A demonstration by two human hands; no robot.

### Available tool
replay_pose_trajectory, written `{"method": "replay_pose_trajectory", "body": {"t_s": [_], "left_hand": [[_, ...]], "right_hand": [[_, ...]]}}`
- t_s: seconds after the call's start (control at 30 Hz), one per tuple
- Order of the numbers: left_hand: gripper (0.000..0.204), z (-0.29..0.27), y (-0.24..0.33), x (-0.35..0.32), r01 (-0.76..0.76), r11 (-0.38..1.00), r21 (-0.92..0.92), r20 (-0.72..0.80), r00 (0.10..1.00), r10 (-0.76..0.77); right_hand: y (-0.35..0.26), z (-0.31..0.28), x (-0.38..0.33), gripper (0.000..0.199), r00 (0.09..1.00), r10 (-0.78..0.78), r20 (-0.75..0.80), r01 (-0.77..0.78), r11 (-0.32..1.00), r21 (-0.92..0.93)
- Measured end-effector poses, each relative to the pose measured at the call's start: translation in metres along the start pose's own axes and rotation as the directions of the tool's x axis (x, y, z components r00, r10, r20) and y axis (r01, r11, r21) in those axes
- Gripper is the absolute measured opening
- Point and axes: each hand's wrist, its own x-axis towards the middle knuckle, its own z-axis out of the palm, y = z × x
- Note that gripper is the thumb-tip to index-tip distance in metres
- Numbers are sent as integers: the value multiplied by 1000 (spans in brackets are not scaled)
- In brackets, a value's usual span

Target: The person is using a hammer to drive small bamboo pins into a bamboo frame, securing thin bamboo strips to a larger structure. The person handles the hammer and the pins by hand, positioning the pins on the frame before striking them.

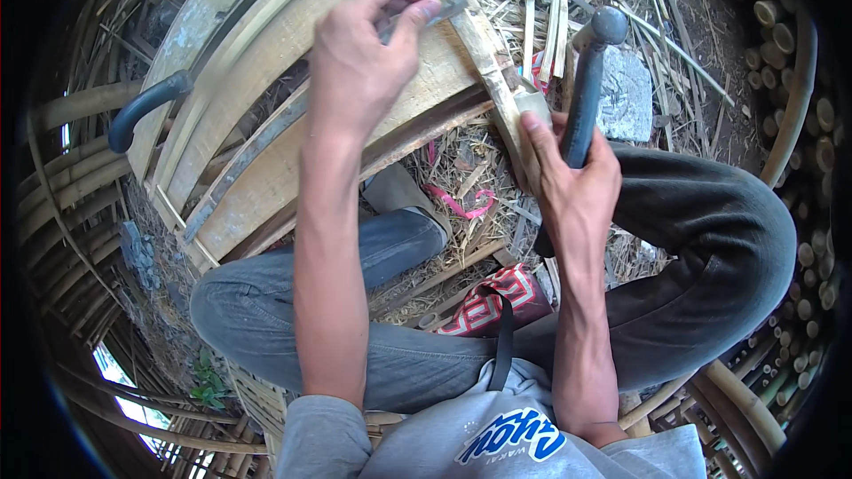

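Observation:
My left hand [368,48] is closed in a pinch on a small flat grey piece [451,5], which lies against a narrow wooden bar [484,57]. My right hand [577,173] is wrapped round a dark rod-like handle [587,93] with a rounded knob at its upper end. The right thumb presses near a pale squarish piece [532,106] at the bar's lower part. Beneath the left forearm, a wooden frame of curved, wide boards [417,93] spreads to the upper left. What the dark handle belongs to is mostly hidden by the hand.
A second dark curved handle [151,110] sticks up at the frame's left edge. Beyond my right hand stands a pale grey stone block [625,95]. Straw, split strips and a pink ribbon [461,204] litter the ground between my legs. Stacked bamboo poles [803,248] line the right side.

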Motion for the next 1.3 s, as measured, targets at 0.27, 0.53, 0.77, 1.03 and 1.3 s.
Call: {"method": "replay_pose_trajectory", "body": {"t_s": [0.27, 0.53, 0.77, 1.03, 1.3], "left_hand": [[19, 0, -13, 0, -245, 967, -65, -67, 968, 240], [13, 21, -11, 3, -260, 966, 6, -187, 948, 256], [13, 22, -7, 2, -275, 961, 40, -253, 927, 276], [11, 25, -7, -1, -253, 967, -9, -276, 931, 241], [9, 27, -12, 0, -323, 946, -22, -334, 894, 298]], "right_hand": [[-61, 1, -13, 42, 980, -47, 195, -1, 971, 239], [-62, 8, -3, 47, 990, 21, 143, -59, 961, 269], [-54, 11, -11, 54, 960, -140, 243, 63, 953, 298], [-55, 9, -20, 63, 968, -137, 211, 82, 964, 254], [-47, 11, -20, 62, 960, -108, 260, 50, 974, 221]]}}
